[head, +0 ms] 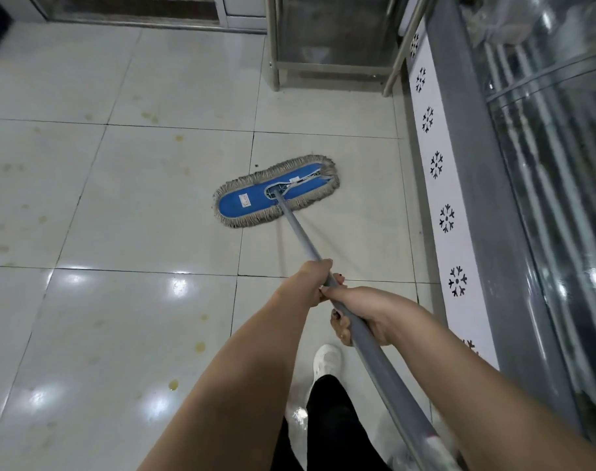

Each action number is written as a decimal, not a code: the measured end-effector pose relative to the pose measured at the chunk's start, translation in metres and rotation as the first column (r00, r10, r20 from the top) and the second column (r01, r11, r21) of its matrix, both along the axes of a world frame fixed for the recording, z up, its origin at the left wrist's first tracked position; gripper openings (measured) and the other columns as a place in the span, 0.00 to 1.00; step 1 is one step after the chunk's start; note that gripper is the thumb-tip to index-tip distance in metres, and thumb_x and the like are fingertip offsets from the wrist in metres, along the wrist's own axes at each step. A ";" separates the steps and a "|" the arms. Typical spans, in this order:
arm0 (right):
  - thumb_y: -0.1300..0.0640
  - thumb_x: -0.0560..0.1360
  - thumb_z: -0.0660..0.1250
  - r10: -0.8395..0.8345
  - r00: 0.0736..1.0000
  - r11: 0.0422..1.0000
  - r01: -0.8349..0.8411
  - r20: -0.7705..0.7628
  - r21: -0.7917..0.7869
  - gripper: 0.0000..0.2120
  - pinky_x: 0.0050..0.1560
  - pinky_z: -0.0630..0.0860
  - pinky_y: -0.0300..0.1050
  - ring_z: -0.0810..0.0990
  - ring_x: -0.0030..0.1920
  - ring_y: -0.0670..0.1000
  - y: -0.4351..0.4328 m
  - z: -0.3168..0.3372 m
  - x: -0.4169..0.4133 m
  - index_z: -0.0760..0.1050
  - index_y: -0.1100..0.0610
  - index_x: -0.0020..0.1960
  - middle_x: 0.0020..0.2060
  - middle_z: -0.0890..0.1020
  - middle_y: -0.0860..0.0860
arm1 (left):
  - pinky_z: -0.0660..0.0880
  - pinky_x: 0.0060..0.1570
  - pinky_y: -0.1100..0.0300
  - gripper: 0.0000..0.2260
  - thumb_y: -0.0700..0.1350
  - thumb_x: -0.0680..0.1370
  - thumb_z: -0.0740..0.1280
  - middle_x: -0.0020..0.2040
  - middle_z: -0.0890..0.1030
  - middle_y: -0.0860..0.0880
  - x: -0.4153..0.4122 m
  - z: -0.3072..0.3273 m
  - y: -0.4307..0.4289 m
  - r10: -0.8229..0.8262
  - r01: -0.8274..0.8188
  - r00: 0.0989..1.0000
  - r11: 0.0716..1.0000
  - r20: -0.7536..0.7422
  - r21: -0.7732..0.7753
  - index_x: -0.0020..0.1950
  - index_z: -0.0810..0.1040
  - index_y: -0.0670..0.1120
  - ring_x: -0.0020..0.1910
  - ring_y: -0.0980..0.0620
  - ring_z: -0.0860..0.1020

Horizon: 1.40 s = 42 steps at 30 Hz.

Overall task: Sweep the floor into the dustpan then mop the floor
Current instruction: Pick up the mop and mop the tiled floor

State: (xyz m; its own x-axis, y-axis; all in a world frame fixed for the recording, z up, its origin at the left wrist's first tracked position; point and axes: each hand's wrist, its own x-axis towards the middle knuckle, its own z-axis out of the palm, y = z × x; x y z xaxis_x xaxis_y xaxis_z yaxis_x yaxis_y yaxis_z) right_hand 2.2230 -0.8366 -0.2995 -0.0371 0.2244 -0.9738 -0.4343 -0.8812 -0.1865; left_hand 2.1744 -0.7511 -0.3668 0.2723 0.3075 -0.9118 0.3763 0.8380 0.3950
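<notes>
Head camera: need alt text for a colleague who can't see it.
A person's left grip and right grip hold a grey mop handle, its flat blue mop head lying on a glossy tiled floor dotted with yellowish stains. A snowflake-patterned cabinet stands along the right.

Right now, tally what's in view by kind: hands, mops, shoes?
hands: 2 (left hand, right hand, both gripping the mop handle)
mop: 1
shoe: 1
total: 4
</notes>
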 end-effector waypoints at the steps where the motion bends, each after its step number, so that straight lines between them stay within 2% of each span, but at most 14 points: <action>1: 0.49 0.77 0.65 -0.011 1.000 1.000 0.011 -0.004 0.003 0.16 0.18 0.67 0.32 0.67 0.15 0.46 -0.003 0.000 -0.012 0.65 0.57 0.39 0.17 0.70 0.51 | 0.72 0.33 0.58 0.07 0.45 0.82 0.57 0.23 0.75 0.46 -0.011 0.001 -0.002 -0.003 0.003 1.000 1.000 0.003 -0.003 0.52 0.65 0.41 0.13 0.53 0.72; 4: 0.49 0.77 0.66 -0.041 0.999 0.999 0.041 -0.012 0.000 0.16 0.19 0.68 0.32 0.68 0.15 0.45 -0.014 0.002 -0.048 0.66 0.58 0.39 0.18 0.71 0.51 | 0.73 0.32 0.59 0.09 0.44 0.82 0.57 0.18 0.74 0.48 -0.046 0.002 -0.012 0.007 -0.007 1.000 1.000 0.009 0.001 0.44 0.66 0.41 0.13 0.53 0.72; 6: 0.49 0.77 0.65 -0.042 0.999 0.999 0.042 -0.007 -0.002 0.16 0.18 0.67 0.32 0.67 0.15 0.45 -0.022 0.003 -0.063 0.66 0.58 0.38 0.19 0.70 0.51 | 0.75 0.32 0.59 0.09 0.44 0.82 0.58 0.19 0.75 0.48 -0.062 0.001 -0.019 0.013 -0.013 1.000 1.000 0.023 -0.017 0.43 0.66 0.42 0.15 0.52 0.73; 10: 0.48 0.77 0.66 -0.036 0.999 0.999 0.036 0.004 -0.031 0.17 0.17 0.65 0.31 0.66 0.14 0.44 -0.033 0.011 -0.076 0.65 0.57 0.37 0.17 0.70 0.50 | 0.74 0.30 0.60 0.11 0.45 0.82 0.57 0.18 0.75 0.49 -0.078 -0.001 -0.030 -0.009 0.010 0.999 1.000 0.040 -0.022 0.41 0.65 0.43 0.25 0.48 0.76; 12: 0.47 0.77 0.65 -0.028 1.000 0.999 0.029 0.008 -0.041 0.18 0.16 0.65 0.30 0.66 0.14 0.43 -0.034 0.014 -0.078 0.65 0.57 0.37 0.17 0.70 0.50 | 0.74 0.29 0.61 0.11 0.45 0.82 0.57 0.22 0.77 0.48 -0.080 0.000 -0.032 -0.012 0.013 0.999 1.000 0.041 -0.021 0.41 0.65 0.43 0.29 0.48 0.76; 14: 0.46 0.77 0.65 -0.012 1.000 0.999 0.012 0.018 -0.045 0.18 0.16 0.65 0.30 0.66 0.14 0.44 -0.032 0.015 -0.076 0.65 0.58 0.37 0.16 0.70 0.50 | 0.74 0.23 0.65 0.10 0.44 0.82 0.57 0.30 0.77 0.47 -0.078 0.001 -0.031 -0.012 0.013 0.999 1.000 0.039 -0.019 0.42 0.66 0.43 0.27 0.52 0.77; 16: 0.45 0.77 0.65 0.003 1.000 0.999 -0.002 0.025 -0.047 0.20 0.16 0.65 0.30 0.66 0.14 0.44 -0.028 0.016 -0.071 0.65 0.58 0.35 0.16 0.70 0.50 | 0.72 0.19 0.67 0.10 0.44 0.82 0.57 0.33 0.76 0.47 -0.073 0.003 -0.027 -0.003 0.004 0.999 1.000 0.035 -0.021 0.41 0.66 0.43 0.27 0.54 0.77; 18: 0.44 0.77 0.64 0.019 0.999 0.998 -0.017 0.031 -0.054 0.21 0.16 0.64 0.31 0.66 0.14 0.44 -0.022 0.015 -0.059 0.65 0.58 0.34 0.16 0.69 0.50 | 0.72 0.18 0.68 0.11 0.45 0.82 0.57 0.32 0.76 0.47 -0.063 0.003 -0.021 0.014 -0.014 0.999 0.999 0.030 -0.029 0.41 0.66 0.44 0.29 0.55 0.76; 22: 0.42 0.77 0.63 0.081 0.996 0.993 -0.078 0.025 -0.084 0.23 0.16 0.64 0.30 0.65 0.13 0.44 -0.008 0.015 -0.023 0.65 0.58 0.33 0.16 0.68 0.50 | 0.72 0.17 0.66 0.12 0.46 0.82 0.58 0.22 0.78 0.48 -0.031 0.006 -0.011 0.040 -0.036 0.998 0.997 0.043 -0.072 0.41 0.66 0.43 0.30 0.53 0.76; 26: 0.41 0.76 0.63 0.128 0.992 0.986 -0.128 -0.003 -0.106 0.23 0.16 0.64 0.30 0.66 0.13 0.44 0.008 0.019 0.026 0.65 0.58 0.35 0.17 0.69 0.50 | 0.73 0.19 0.65 0.11 0.48 0.81 0.60 0.34 0.75 0.45 0.009 0.006 0.003 0.163 -0.152 0.984 0.978 0.071 -0.143 0.43 0.67 0.43 0.28 0.53 0.76; 28: 0.41 0.76 0.63 0.151 0.988 0.983 -0.152 -0.015 -0.106 0.22 0.16 0.64 0.30 0.66 0.13 0.44 0.020 0.019 0.055 0.65 0.58 0.35 0.17 0.69 0.50 | 0.74 0.20 0.64 0.12 0.48 0.81 0.62 0.33 0.74 0.45 0.034 0.005 0.012 0.236 -0.222 0.969 0.961 0.073 -0.162 0.43 0.67 0.43 0.25 0.52 0.76; 33: 0.43 0.76 0.65 0.228 0.973 0.968 -0.231 -0.033 -0.098 0.21 0.17 0.66 0.31 0.67 0.14 0.44 0.051 0.015 0.110 0.65 0.57 0.36 0.19 0.70 0.50 | 0.75 0.23 0.58 0.11 0.46 0.81 0.61 0.31 0.73 0.44 0.087 -0.002 0.034 0.385 -0.375 0.922 0.917 0.050 -0.138 0.44 0.66 0.41 0.26 0.49 0.73; 40: 0.45 0.77 0.64 0.339 0.941 0.939 -0.337 0.016 -0.063 0.19 0.18 0.67 0.32 0.66 0.14 0.46 0.120 -0.001 0.159 0.64 0.57 0.38 0.18 0.69 0.51 | 0.74 0.19 0.63 0.12 0.46 0.82 0.60 0.32 0.71 0.43 0.134 -0.012 0.095 0.508 -0.500 0.860 0.858 0.054 -0.115 0.42 0.65 0.41 0.16 0.51 0.73; 42: 0.44 0.77 0.64 0.373 0.928 0.926 -0.371 0.013 -0.069 0.19 0.18 0.67 0.32 0.67 0.14 0.46 0.141 -0.006 0.167 0.65 0.58 0.38 0.18 0.70 0.51 | 0.74 0.19 0.63 0.12 0.46 0.82 0.60 0.33 0.71 0.43 0.140 -0.016 0.115 0.533 -0.524 0.844 0.843 0.060 -0.126 0.43 0.65 0.40 0.19 0.50 0.73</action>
State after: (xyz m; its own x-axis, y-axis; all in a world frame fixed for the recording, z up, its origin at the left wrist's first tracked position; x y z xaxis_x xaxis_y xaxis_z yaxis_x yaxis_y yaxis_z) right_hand 2.3897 -0.6954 -0.3050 -0.0813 0.1365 -0.9873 -0.0687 -0.9890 -0.1311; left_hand 2.3142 -0.6363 -0.3828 0.1762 0.3366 -0.9250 -0.1680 0.9362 0.3086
